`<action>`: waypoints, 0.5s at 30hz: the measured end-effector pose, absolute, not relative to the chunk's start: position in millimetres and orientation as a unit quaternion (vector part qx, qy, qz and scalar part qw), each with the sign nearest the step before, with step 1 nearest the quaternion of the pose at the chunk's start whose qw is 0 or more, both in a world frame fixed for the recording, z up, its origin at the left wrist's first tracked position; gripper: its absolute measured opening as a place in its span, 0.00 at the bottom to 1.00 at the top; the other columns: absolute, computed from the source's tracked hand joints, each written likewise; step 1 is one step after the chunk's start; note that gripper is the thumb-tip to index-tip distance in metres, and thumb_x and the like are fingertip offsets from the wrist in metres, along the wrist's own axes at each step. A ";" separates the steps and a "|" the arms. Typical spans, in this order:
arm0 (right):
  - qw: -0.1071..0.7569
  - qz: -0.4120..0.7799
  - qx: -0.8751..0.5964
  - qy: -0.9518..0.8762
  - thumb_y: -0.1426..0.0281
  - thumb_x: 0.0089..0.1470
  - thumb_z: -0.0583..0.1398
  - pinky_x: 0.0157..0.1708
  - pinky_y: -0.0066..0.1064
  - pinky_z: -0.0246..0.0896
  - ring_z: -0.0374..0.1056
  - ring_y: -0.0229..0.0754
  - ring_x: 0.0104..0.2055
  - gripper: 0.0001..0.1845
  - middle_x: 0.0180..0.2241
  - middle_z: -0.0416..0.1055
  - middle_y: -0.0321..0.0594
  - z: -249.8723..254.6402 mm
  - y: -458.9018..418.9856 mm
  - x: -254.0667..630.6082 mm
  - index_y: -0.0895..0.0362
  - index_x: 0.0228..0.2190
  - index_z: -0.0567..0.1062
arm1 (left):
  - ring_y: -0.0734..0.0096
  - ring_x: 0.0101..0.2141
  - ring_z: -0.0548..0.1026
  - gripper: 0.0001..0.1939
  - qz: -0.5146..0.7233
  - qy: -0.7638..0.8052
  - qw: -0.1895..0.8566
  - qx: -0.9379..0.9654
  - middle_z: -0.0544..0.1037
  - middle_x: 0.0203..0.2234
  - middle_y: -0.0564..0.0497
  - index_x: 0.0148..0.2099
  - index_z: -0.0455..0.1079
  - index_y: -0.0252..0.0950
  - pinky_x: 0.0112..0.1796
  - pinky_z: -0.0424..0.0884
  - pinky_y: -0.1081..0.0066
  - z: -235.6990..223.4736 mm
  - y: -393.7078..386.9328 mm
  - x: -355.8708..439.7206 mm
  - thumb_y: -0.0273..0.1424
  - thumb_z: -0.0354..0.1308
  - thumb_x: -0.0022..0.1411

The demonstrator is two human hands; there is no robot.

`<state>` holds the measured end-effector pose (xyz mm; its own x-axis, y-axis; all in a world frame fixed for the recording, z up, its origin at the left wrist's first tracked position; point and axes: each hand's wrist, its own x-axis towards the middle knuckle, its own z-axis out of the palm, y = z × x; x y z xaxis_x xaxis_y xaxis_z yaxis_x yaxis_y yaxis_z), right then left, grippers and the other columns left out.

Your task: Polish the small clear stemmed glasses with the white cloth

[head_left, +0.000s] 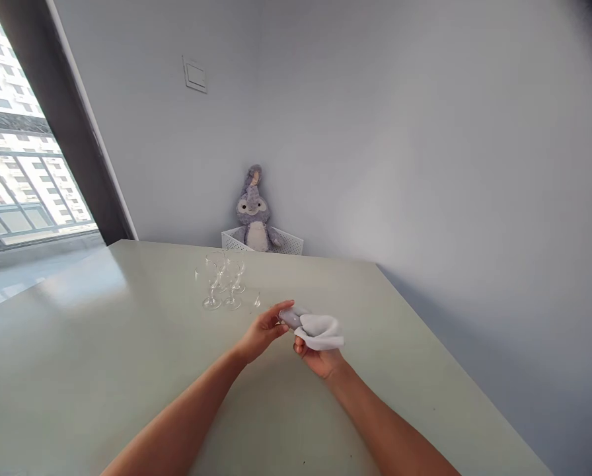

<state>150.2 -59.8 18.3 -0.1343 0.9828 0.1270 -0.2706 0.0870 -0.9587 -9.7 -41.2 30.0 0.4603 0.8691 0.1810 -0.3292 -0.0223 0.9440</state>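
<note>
A shiny, greyish glass (291, 320) was held just above the bench (127, 370), up against the left side of a white cloth (320, 330), which covered part of it and hid its full shape. The left hand (265, 330), to the left of the cloth, had its fingers and thumb clamped on the uncovered end of the glass. The right hand (320, 360), just below the cloth on the near side, was closed on the fabric with its fingers curled under, and the cloth stood up in a loose fold above it; whether those fingers also pressed the glass through the fabric could not be told. Both bare forearms reached in from the near side of the cloth. Farther off, to the left of the cloth, a cluster of clear stemmed glasses (233, 291) stood upright on the bench, overlapping too much to count. Well beyond the cloth, past the far edge of the bench, a grey plush toy (254, 218) sat in a white perforated basket (229, 241). Behind it, high and left of the cloth, a switch plate (195, 75) was fixed to the pale wall (425, 132)
</note>
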 end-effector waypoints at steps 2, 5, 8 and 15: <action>0.518 0.573 -0.372 -0.514 0.60 0.42 0.60 0.22 0.31 0.58 0.62 0.40 0.22 0.15 0.20 0.67 0.38 20.5 -65.9 147.3 0.59 0.27 0.73 | 0.67 0.35 0.71 0.22 0.459 0.279 0.643 0.546 0.74 0.32 0.48 0.50 0.67 0.38 0.41 0.67 0.66 27.9 -38.1 -10.6 0.35 0.60 0.51; 0.476 0.508 -0.423 -0.580 0.63 0.42 0.61 0.27 0.30 0.58 0.62 0.41 0.27 0.11 0.24 0.69 0.38 21.2 -72.9 140.7 0.58 0.27 0.74 | 0.71 0.26 0.71 0.21 0.429 0.348 0.644 0.529 0.72 0.24 0.50 0.45 0.69 0.35 0.30 0.69 0.69 23.2 -35.8 -10.3 0.44 0.53 0.55; 0.484 0.531 -0.439 -0.540 0.63 0.42 0.62 0.25 0.29 0.57 0.62 0.39 0.25 0.12 0.23 0.68 0.37 19.3 -68.8 140.7 0.58 0.28 0.74 | 0.68 0.32 0.72 0.21 0.423 0.348 0.651 0.525 0.73 0.30 0.49 0.48 0.68 0.38 0.32 0.69 0.70 23.8 -40.6 -7.4 0.44 0.50 0.57; 0.523 0.650 -0.366 -0.412 0.60 0.37 0.63 0.20 0.29 0.56 0.60 0.37 0.20 0.13 0.19 0.64 0.35 17.3 -60.0 150.8 0.57 0.23 0.72 | 0.66 0.40 0.70 0.23 0.484 0.297 0.622 0.539 0.74 0.36 0.48 0.50 0.65 0.39 0.43 0.65 0.68 21.2 -38.6 -3.8 0.34 0.61 0.51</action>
